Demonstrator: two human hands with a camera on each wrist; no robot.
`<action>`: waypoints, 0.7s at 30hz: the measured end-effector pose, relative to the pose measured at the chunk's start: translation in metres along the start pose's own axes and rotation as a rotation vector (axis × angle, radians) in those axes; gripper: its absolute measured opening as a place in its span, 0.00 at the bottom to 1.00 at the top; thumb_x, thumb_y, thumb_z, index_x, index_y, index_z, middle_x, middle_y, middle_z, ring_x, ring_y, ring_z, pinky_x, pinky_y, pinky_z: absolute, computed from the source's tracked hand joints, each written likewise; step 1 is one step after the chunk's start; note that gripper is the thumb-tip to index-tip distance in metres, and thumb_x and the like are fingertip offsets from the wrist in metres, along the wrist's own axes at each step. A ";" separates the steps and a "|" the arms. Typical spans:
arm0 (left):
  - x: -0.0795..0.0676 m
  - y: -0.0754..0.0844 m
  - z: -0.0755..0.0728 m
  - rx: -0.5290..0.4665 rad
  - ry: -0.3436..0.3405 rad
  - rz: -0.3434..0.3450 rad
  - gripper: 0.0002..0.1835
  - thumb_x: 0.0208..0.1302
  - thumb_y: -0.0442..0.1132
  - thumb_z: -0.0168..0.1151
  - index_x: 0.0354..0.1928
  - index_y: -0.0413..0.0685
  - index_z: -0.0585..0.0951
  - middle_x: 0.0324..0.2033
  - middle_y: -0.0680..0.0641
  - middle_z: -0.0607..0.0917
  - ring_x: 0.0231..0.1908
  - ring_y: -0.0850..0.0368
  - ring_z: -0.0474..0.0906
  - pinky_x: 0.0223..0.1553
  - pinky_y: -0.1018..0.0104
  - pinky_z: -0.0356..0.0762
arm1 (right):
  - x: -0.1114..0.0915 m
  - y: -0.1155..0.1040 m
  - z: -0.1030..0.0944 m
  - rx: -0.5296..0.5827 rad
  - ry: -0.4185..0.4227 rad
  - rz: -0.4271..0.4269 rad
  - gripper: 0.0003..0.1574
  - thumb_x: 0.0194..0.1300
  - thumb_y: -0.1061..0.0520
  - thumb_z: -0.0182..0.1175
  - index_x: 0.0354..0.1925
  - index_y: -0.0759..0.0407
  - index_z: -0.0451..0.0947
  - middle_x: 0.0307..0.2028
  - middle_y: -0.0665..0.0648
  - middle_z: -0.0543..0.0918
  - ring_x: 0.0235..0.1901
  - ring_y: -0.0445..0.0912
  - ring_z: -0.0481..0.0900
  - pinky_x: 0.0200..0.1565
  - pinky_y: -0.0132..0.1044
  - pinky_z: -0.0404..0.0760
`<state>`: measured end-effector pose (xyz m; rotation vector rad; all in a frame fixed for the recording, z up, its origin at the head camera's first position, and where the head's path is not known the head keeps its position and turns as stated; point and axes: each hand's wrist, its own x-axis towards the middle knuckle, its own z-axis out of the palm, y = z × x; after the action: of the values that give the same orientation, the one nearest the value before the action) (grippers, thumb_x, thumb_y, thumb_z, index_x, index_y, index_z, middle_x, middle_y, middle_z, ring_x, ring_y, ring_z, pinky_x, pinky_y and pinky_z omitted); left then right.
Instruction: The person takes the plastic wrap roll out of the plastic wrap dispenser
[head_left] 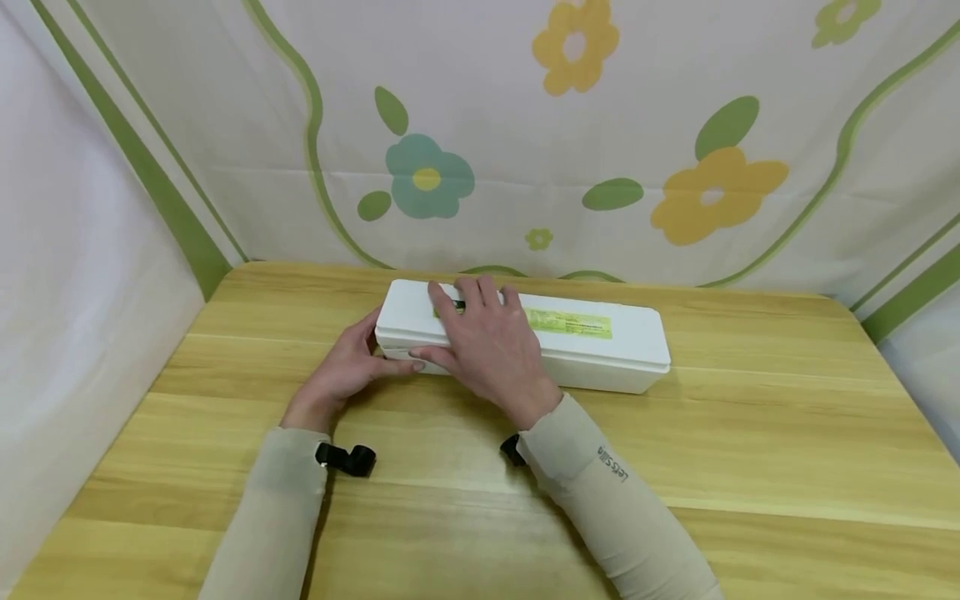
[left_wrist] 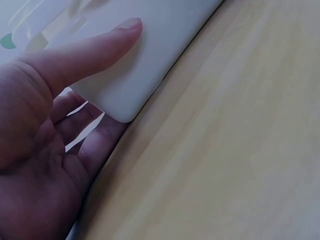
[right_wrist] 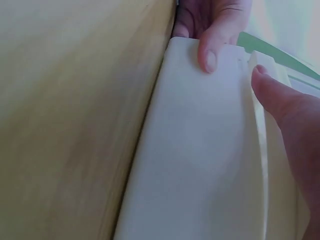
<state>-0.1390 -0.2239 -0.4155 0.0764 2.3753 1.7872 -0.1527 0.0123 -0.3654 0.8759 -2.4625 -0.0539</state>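
A long white box (head_left: pixel 600 376) lies crosswise near the table's back edge, its white lid (head_left: pixel 639 333) bearing a yellow-green label (head_left: pixel 573 323). The left hand (head_left: pixel 347 360) grips the box's left end, thumb on the front wall and fingers around the end. Over the lid's left part spreads the right hand (head_left: pixel 491 346), holding the lid with its thumb at the front rim and its fingers across the top. In the right wrist view a narrow gap shows between lid and box wall (right_wrist: pixel 200 140) near the right thumb (right_wrist: pixel 272 92). The box's contents are hidden.
The wooden table (head_left: pixel 450 517) extends around the box. Behind it hangs a white curtain (head_left: pixel 517 125) with printed flowers and green bands. Black wrist mounts (head_left: pixel 348 459) stick out from both beige sleeves (head_left: pixel 262 508).
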 end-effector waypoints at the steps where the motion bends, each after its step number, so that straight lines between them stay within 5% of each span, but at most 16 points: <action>1: 0.000 0.000 0.000 0.001 0.000 0.000 0.53 0.54 0.35 0.86 0.81 0.59 0.69 0.72 0.49 0.77 0.78 0.51 0.62 0.80 0.44 0.57 | 0.000 0.000 -0.001 0.004 -0.007 0.001 0.54 0.69 0.15 0.53 0.76 0.48 0.72 0.60 0.62 0.82 0.58 0.58 0.80 0.56 0.56 0.85; 21: 0.000 -0.001 0.000 0.000 -0.012 -0.014 0.55 0.57 0.35 0.84 0.83 0.62 0.65 0.73 0.48 0.75 0.74 0.48 0.64 0.77 0.45 0.59 | -0.002 0.003 -0.003 0.053 -0.038 0.014 0.58 0.63 0.13 0.59 0.77 0.45 0.72 0.61 0.58 0.82 0.60 0.57 0.79 0.59 0.56 0.83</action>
<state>-0.1394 -0.2243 -0.4160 0.0702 2.3616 1.7756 -0.1520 0.0165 -0.3628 0.8874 -2.5154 -0.0006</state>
